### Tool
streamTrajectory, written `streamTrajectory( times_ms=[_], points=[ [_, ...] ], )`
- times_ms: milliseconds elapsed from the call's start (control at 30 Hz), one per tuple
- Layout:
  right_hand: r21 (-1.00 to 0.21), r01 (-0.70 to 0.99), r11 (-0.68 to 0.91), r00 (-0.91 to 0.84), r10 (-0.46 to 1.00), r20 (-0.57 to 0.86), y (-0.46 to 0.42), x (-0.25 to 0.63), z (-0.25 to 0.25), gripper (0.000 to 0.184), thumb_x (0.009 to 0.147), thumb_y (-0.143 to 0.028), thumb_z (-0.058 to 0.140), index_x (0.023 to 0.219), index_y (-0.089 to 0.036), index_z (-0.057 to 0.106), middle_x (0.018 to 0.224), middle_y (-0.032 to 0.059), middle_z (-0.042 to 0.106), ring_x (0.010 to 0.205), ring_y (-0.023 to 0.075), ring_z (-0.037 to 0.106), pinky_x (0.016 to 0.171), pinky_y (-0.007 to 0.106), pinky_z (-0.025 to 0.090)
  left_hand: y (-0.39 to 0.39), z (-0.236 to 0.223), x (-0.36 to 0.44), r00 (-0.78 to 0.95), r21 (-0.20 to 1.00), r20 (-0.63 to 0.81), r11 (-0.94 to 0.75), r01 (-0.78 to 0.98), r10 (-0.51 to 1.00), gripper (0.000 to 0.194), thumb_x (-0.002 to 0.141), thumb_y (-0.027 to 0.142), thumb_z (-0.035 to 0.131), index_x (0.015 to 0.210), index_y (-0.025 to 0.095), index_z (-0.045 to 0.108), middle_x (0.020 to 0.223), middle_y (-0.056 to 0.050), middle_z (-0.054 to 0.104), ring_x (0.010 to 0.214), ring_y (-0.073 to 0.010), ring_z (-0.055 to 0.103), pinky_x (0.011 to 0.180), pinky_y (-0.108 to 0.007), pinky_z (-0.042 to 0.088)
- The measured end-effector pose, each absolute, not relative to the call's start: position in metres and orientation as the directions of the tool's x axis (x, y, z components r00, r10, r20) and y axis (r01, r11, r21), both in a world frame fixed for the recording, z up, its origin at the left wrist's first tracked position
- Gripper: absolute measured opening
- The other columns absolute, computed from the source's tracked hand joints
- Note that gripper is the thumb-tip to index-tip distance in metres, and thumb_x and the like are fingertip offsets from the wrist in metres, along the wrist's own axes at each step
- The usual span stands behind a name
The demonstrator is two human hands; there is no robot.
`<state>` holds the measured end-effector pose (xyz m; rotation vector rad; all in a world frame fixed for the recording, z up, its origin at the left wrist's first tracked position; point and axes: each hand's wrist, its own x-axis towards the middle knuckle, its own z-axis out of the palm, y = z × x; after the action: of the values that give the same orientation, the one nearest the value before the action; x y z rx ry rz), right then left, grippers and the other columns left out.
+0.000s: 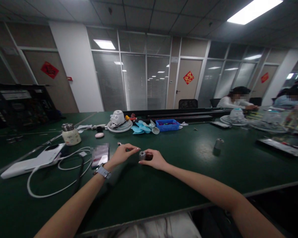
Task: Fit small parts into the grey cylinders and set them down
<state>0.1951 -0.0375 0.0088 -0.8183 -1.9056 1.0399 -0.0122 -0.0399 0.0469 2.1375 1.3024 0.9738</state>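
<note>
A small grey metal cylinder (142,156) with a dark centre on its top face stands upright at the middle of the green table. The thumb and fingers of my right hand (157,160) grip it from the right side. Just left of it, my left hand (123,154) has thumb and index fingertip pressed together close to the cylinder's top. Whatever that pinch holds, if anything, is too small to make out. A tiny pale and dark piece (119,143) shows behind the left knuckles. A similar metal cylinder (219,144) stands farther right.
A phone (101,155), white cable (31,185), power bank (27,167) and cream jar (71,136) lie left. Behind are a white fan part (119,124), blue fan blades (141,127) and a blue basket (167,125). A person (234,99) sits across the table, right.
</note>
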Motion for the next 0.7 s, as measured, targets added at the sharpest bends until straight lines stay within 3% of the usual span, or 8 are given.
streamTrajectory(
  times_ms=[200,433,567,700],
  points=[
    [-0.875,0.155,0.459,-0.472,0.812,0.343,-0.035,0.195,0.006,0.052,0.058,-0.041,0.078,0.1,-0.015,0.064,0.097,0.0073,0.069,0.089,0.0203,0.065,0.085,0.036,0.051,-0.022,0.031,-0.045,0.493,0.707,0.031,-0.367,0.604,0.869,0.035,0.07,0.048,0.063,0.09,0.021,0.075,0.085,-0.004,0.072,0.078,-0.0176,0.062,0.074,-0.026,0.046],
    [-0.868,0.168,0.467,-0.485,0.806,0.34,-0.036,0.196,0.006,0.052,0.059,-0.043,0.077,0.102,-0.017,0.064,0.099,0.0065,0.069,0.091,0.02,0.065,0.086,0.035,0.051,-0.022,0.031,-0.048,0.513,0.627,-0.018,-0.39,0.674,0.858,0.034,0.07,0.047,0.063,0.094,0.025,0.074,0.081,-0.002,0.071,0.082,-0.018,0.06,0.073,-0.023,0.044],
    [-0.862,0.171,0.477,-0.483,0.804,0.349,-0.036,0.197,0.007,0.051,0.06,-0.041,0.077,0.102,-0.017,0.064,0.099,0.0064,0.068,0.091,0.0199,0.065,0.085,0.035,0.051,-0.023,0.032,-0.047,0.535,0.681,0.0,-0.392,0.619,0.845,0.038,0.07,0.047,0.063,0.099,0.024,0.073,0.081,-0.001,0.071,0.077,-0.0169,0.061,0.069,-0.022,0.044],
    [-0.866,0.177,0.468,-0.479,0.809,0.34,-0.038,0.198,0.01,0.049,0.06,-0.041,0.077,0.102,-0.018,0.064,0.099,0.0058,0.069,0.091,0.0199,0.065,0.086,0.035,0.051,-0.022,0.022,-0.039,0.368,0.727,0.083,-0.308,0.613,0.926,0.046,0.077,0.051,0.052,0.106,0.019,0.069,0.084,-0.003,0.071,0.074,-0.0172,0.061,0.067,-0.024,0.044]
  ],
)
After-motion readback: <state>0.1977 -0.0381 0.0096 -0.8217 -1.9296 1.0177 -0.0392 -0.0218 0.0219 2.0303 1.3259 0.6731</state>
